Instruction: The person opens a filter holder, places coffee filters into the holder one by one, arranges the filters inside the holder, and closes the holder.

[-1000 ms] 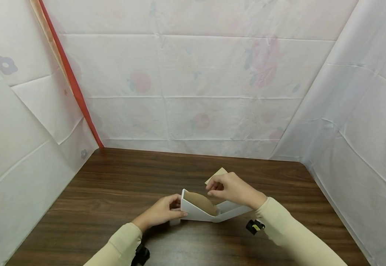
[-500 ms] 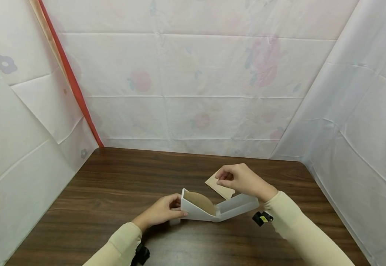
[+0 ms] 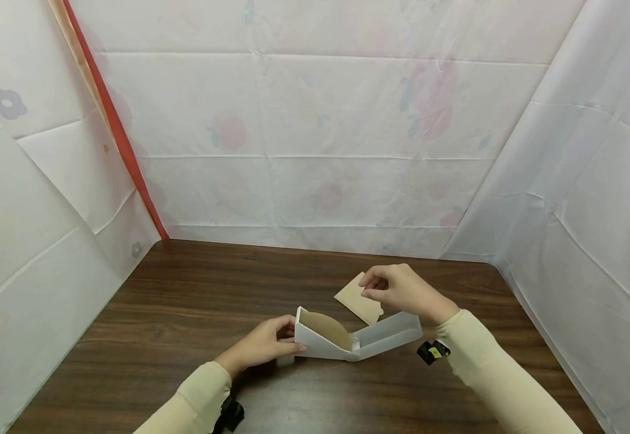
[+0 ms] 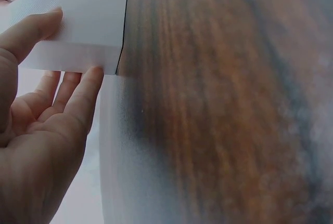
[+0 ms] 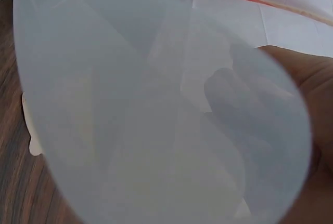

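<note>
My left hand (image 3: 263, 343) grips the end of a white flip-top box (image 3: 320, 343); in the left wrist view the thumb lies on one face of the box (image 4: 88, 16) and the fingers touch another. Brown paper with a curved edge (image 3: 325, 328) stands inside. The translucent lid (image 3: 393, 334) is folded back to the right and fills much of the right wrist view. My right hand (image 3: 401, 289) hovers behind it with fingers loosely curled, over the right part of a flat beige paper piece (image 3: 358, 300). Nothing shows between those fingers, though the lid blurs them in the right wrist view.
The dark wooden table (image 3: 211, 289) extends to both sides and in front of the box. White printed cloth (image 3: 304, 150) hangs behind it and along both sides, with a red strip (image 3: 114, 120) at the back left corner.
My right hand has moved right and back from above the box, uncovering the lid and more of the beige paper. The left hand and the box have hardly moved.
</note>
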Available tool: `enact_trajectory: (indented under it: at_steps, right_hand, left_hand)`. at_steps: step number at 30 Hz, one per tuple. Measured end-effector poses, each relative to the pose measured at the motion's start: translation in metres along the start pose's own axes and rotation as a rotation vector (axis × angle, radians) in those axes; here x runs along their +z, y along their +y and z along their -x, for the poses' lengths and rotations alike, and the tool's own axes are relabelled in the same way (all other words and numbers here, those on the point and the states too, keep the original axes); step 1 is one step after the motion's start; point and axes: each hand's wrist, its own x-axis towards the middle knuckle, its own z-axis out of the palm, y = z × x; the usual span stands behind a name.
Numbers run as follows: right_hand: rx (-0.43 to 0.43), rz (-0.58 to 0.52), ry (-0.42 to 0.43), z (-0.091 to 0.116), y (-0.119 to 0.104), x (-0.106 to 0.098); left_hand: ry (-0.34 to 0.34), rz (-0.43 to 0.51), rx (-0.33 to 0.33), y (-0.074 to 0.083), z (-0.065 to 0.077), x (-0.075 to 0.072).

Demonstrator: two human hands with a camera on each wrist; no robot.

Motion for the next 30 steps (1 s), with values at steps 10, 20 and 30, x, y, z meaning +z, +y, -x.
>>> enact_trajectory:
  at_steps: [10, 20, 30]
  right_hand:
    - [0.061, 0.003, 0.006, -0.002, 0.016, -0.005]
    - [0.111, -0.008, 0.005, -0.005, 0.034, -0.006]
    - [0.156, -0.025, -0.001, -0.006, 0.049, -0.003]
  left_hand:
    - [0.004, 0.018, -0.006, 0.001, 0.0, 0.0]
    - [0.006, -0.003, -0.015, 0.002, 0.001, 0.0]
    - [0.003, 0.004, -0.014, 0.0, 0.001, 0.0]
